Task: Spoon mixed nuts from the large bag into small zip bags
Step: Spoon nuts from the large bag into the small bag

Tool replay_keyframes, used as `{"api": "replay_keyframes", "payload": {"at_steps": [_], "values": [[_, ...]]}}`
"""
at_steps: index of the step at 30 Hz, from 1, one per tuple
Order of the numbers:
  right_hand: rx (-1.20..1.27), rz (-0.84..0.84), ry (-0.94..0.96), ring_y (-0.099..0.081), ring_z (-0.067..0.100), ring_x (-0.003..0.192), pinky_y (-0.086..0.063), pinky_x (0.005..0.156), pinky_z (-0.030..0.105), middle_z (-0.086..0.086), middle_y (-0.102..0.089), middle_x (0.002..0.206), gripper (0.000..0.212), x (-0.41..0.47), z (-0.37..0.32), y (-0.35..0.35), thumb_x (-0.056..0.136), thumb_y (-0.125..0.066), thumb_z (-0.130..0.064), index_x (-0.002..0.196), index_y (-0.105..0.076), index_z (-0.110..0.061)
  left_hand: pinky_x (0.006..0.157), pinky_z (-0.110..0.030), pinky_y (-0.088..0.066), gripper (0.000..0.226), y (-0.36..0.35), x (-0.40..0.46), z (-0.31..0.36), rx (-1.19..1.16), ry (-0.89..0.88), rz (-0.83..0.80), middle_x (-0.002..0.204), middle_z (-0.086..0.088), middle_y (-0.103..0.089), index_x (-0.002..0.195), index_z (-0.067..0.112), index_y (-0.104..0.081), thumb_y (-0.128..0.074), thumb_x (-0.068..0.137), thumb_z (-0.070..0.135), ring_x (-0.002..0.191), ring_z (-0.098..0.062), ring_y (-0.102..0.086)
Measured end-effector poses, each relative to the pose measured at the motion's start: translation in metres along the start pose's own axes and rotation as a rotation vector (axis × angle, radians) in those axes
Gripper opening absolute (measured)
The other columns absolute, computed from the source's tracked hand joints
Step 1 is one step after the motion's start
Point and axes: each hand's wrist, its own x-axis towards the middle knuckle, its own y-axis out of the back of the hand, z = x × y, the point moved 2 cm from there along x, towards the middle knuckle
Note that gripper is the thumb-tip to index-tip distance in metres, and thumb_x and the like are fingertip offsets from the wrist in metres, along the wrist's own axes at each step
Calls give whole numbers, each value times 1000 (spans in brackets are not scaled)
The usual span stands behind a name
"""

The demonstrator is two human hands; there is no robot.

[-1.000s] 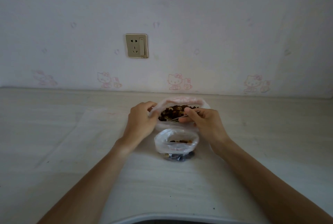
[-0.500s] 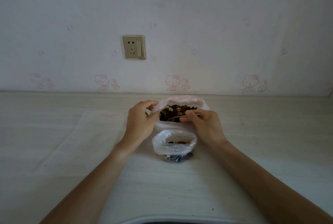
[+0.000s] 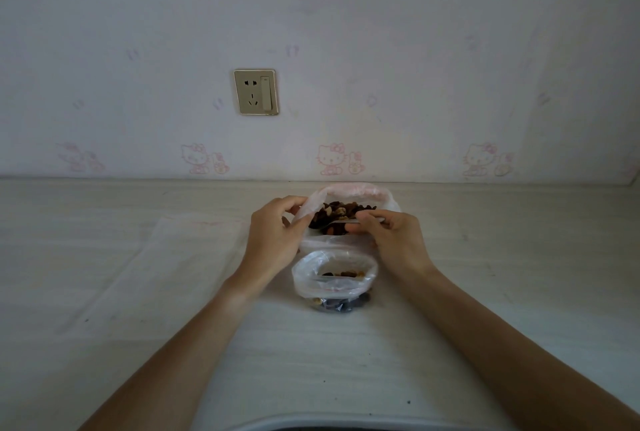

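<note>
Now a scoop is being taken, it seems: the spoon (image 3: 341,221) is held low in the mouth of the large bag (image 3: 349,189), its bowl down among the mixed nuts (image 3: 337,212). The handle is pinched by the right hand (image 3: 394,240), fingers curled over it, wrist laid flat toward the table (image 3: 104,274). The bag's near-left rim is gripped and pulled open by the left hand (image 3: 273,240), thumb and fingers closed on the plastic. Just in front, touching the large bag, the small zip bag (image 3: 334,278) stands open, part filled. A level lift and a short carry toward the body are called for next, probably.
</note>
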Motion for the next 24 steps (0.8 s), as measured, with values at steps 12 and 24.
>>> {"api": "replay_keyframes", "payload": {"at_steps": [12,24], "values": [[20,35,-52,-77,22,82,-61,76,38,6,-80,84,18,2,-11,14,102,-60,-16,100,-77,-10,70,-51,-62,19,3,1,-9,-37,94,64,99,13,-71,114,30,-75,-70,97,28,75,-18,-69],[103,109,-44,-75,27,71,-56,54,29,16,-76,83,30,6,-20,27,109,-47,-22,97,-69,-5,65,-24,-58,22,7,1,-10,10,64,38,103,14,-71,117,34,-73,-69,96,36,69,-7,-67]]}}
